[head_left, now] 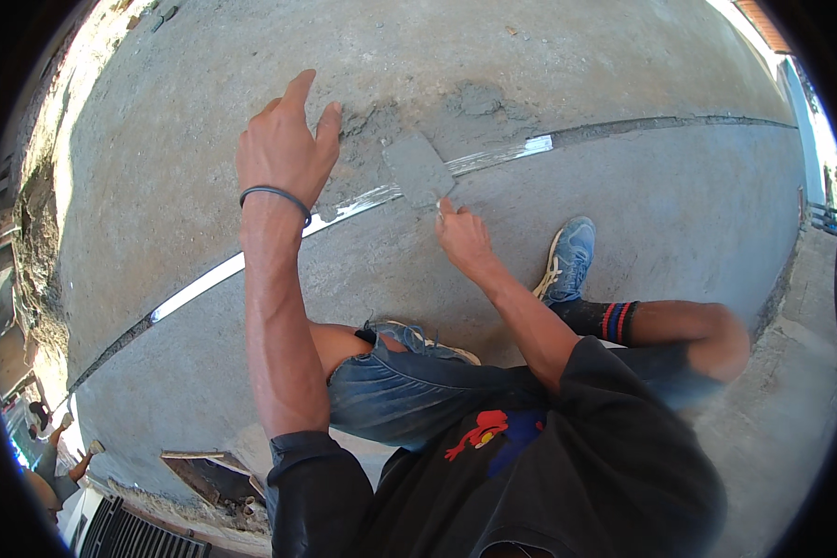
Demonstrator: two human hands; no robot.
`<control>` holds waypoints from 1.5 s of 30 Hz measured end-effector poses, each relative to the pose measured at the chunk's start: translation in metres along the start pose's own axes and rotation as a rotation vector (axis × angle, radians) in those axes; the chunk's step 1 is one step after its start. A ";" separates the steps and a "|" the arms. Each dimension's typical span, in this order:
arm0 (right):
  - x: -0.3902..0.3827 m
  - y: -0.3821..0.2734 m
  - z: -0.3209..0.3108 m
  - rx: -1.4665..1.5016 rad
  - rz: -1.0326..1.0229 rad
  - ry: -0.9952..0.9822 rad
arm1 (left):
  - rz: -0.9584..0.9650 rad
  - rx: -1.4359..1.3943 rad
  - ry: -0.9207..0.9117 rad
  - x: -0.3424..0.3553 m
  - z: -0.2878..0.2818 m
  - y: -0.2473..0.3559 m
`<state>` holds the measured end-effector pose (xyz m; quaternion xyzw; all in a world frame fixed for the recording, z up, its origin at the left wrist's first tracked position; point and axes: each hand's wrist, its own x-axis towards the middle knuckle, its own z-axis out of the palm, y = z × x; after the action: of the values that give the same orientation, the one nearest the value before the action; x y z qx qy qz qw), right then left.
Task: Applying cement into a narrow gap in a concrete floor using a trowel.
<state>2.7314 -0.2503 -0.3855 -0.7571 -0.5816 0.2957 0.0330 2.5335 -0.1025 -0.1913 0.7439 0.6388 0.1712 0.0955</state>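
My left hand (284, 149), with fingers apart and nothing in it, is raised over the concrete beside some rough wet grey mortar (474, 102). My right hand (463, 237) grips the handle of a trowel (416, 169), whose cement-coated blade lies across a long silver metal strip (198, 290). The strip runs diagonally along a straight joint in the concrete surface, partly smeared with cement and partly hidden behind my left forearm.
My blue shoe (575, 256) is planted below the strip's right end. At the lower left are another person (58, 474), a framed opening (209, 479) and a dark grate (135, 530). A rough sunlit edge (37, 270) borders the concrete on the left.
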 end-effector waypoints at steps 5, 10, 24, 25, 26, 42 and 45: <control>-0.002 0.087 -0.061 -0.126 0.181 0.150 | 0.051 0.020 0.038 0.002 0.001 -0.005; -0.002 0.079 -0.066 -0.041 0.150 0.233 | 0.083 0.012 0.088 -0.001 -0.001 -0.006; -0.037 -0.131 0.075 0.232 -0.433 -0.097 | 0.051 -0.038 0.045 0.007 0.001 -0.010; -0.037 -0.129 0.073 0.247 -0.441 -0.108 | 0.048 -0.024 0.040 0.007 0.001 -0.010; -0.037 -0.129 0.073 0.318 -0.500 -0.180 | 0.043 -0.035 0.043 0.009 0.002 -0.010; 0.000 0.043 -0.011 0.280 -0.112 0.100 | 0.005 -0.081 0.105 0.013 0.006 -0.023; 0.010 0.088 -0.075 0.406 0.214 0.203 | 0.061 -0.079 0.110 0.011 0.008 -0.016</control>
<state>2.8447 -0.2478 -0.3626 -0.8182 -0.4204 0.3305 0.2111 2.5227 -0.0887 -0.2033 0.7483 0.6128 0.2398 0.0840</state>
